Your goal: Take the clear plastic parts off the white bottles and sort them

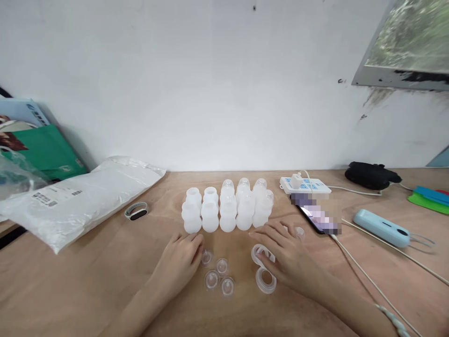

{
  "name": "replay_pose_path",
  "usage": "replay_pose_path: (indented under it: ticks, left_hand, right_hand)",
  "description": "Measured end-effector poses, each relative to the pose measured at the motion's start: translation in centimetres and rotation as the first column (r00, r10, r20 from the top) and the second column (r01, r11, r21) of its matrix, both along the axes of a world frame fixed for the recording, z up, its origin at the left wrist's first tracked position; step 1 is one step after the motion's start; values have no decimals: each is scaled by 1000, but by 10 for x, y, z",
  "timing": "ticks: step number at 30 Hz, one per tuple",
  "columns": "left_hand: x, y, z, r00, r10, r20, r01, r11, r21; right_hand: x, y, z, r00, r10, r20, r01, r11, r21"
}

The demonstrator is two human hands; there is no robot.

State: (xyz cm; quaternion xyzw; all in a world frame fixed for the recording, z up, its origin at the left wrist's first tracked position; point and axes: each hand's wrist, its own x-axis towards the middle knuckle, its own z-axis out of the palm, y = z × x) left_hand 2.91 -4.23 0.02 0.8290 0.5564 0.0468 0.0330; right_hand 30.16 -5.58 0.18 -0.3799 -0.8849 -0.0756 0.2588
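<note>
Two rows of white, waisted small plastic bottles stand close together mid-table. Clear dome caps sit on those to the right; the left ones have open necks. My left hand rests before the left bottles, fingers curled, fingertips hidden. Beside it lies a clear bottle teat, with several more clear teats nearby. My right hand spreads its fingers above a translucent ring, its thumb over that ring. A second ring lies just below. Small clear pieces show behind the right hand.
A white plastic mailer bag and a fitness band lie left. On the right are a power strip, a phone with its cable, a light-blue device and a black pouch. A wall stands behind.
</note>
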Motion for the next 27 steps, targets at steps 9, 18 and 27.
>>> replay_pose_path:
  ticks: [9,18,27]
  left_hand:
    - [0,-6,-6,971,-93,219,33,964,263]
    - [0,-16,-10,881,-230,412,-1,872,489]
    - [10,-31,-19,749,-441,494,189,857,479]
  right_hand:
    - [-55,59,34,981,-82,178,28,958,285]
    - [-34,28,48,987,69,-145,-32,970,242]
    - [-23,-15,26,764,-185,-618,-129,895,-427]
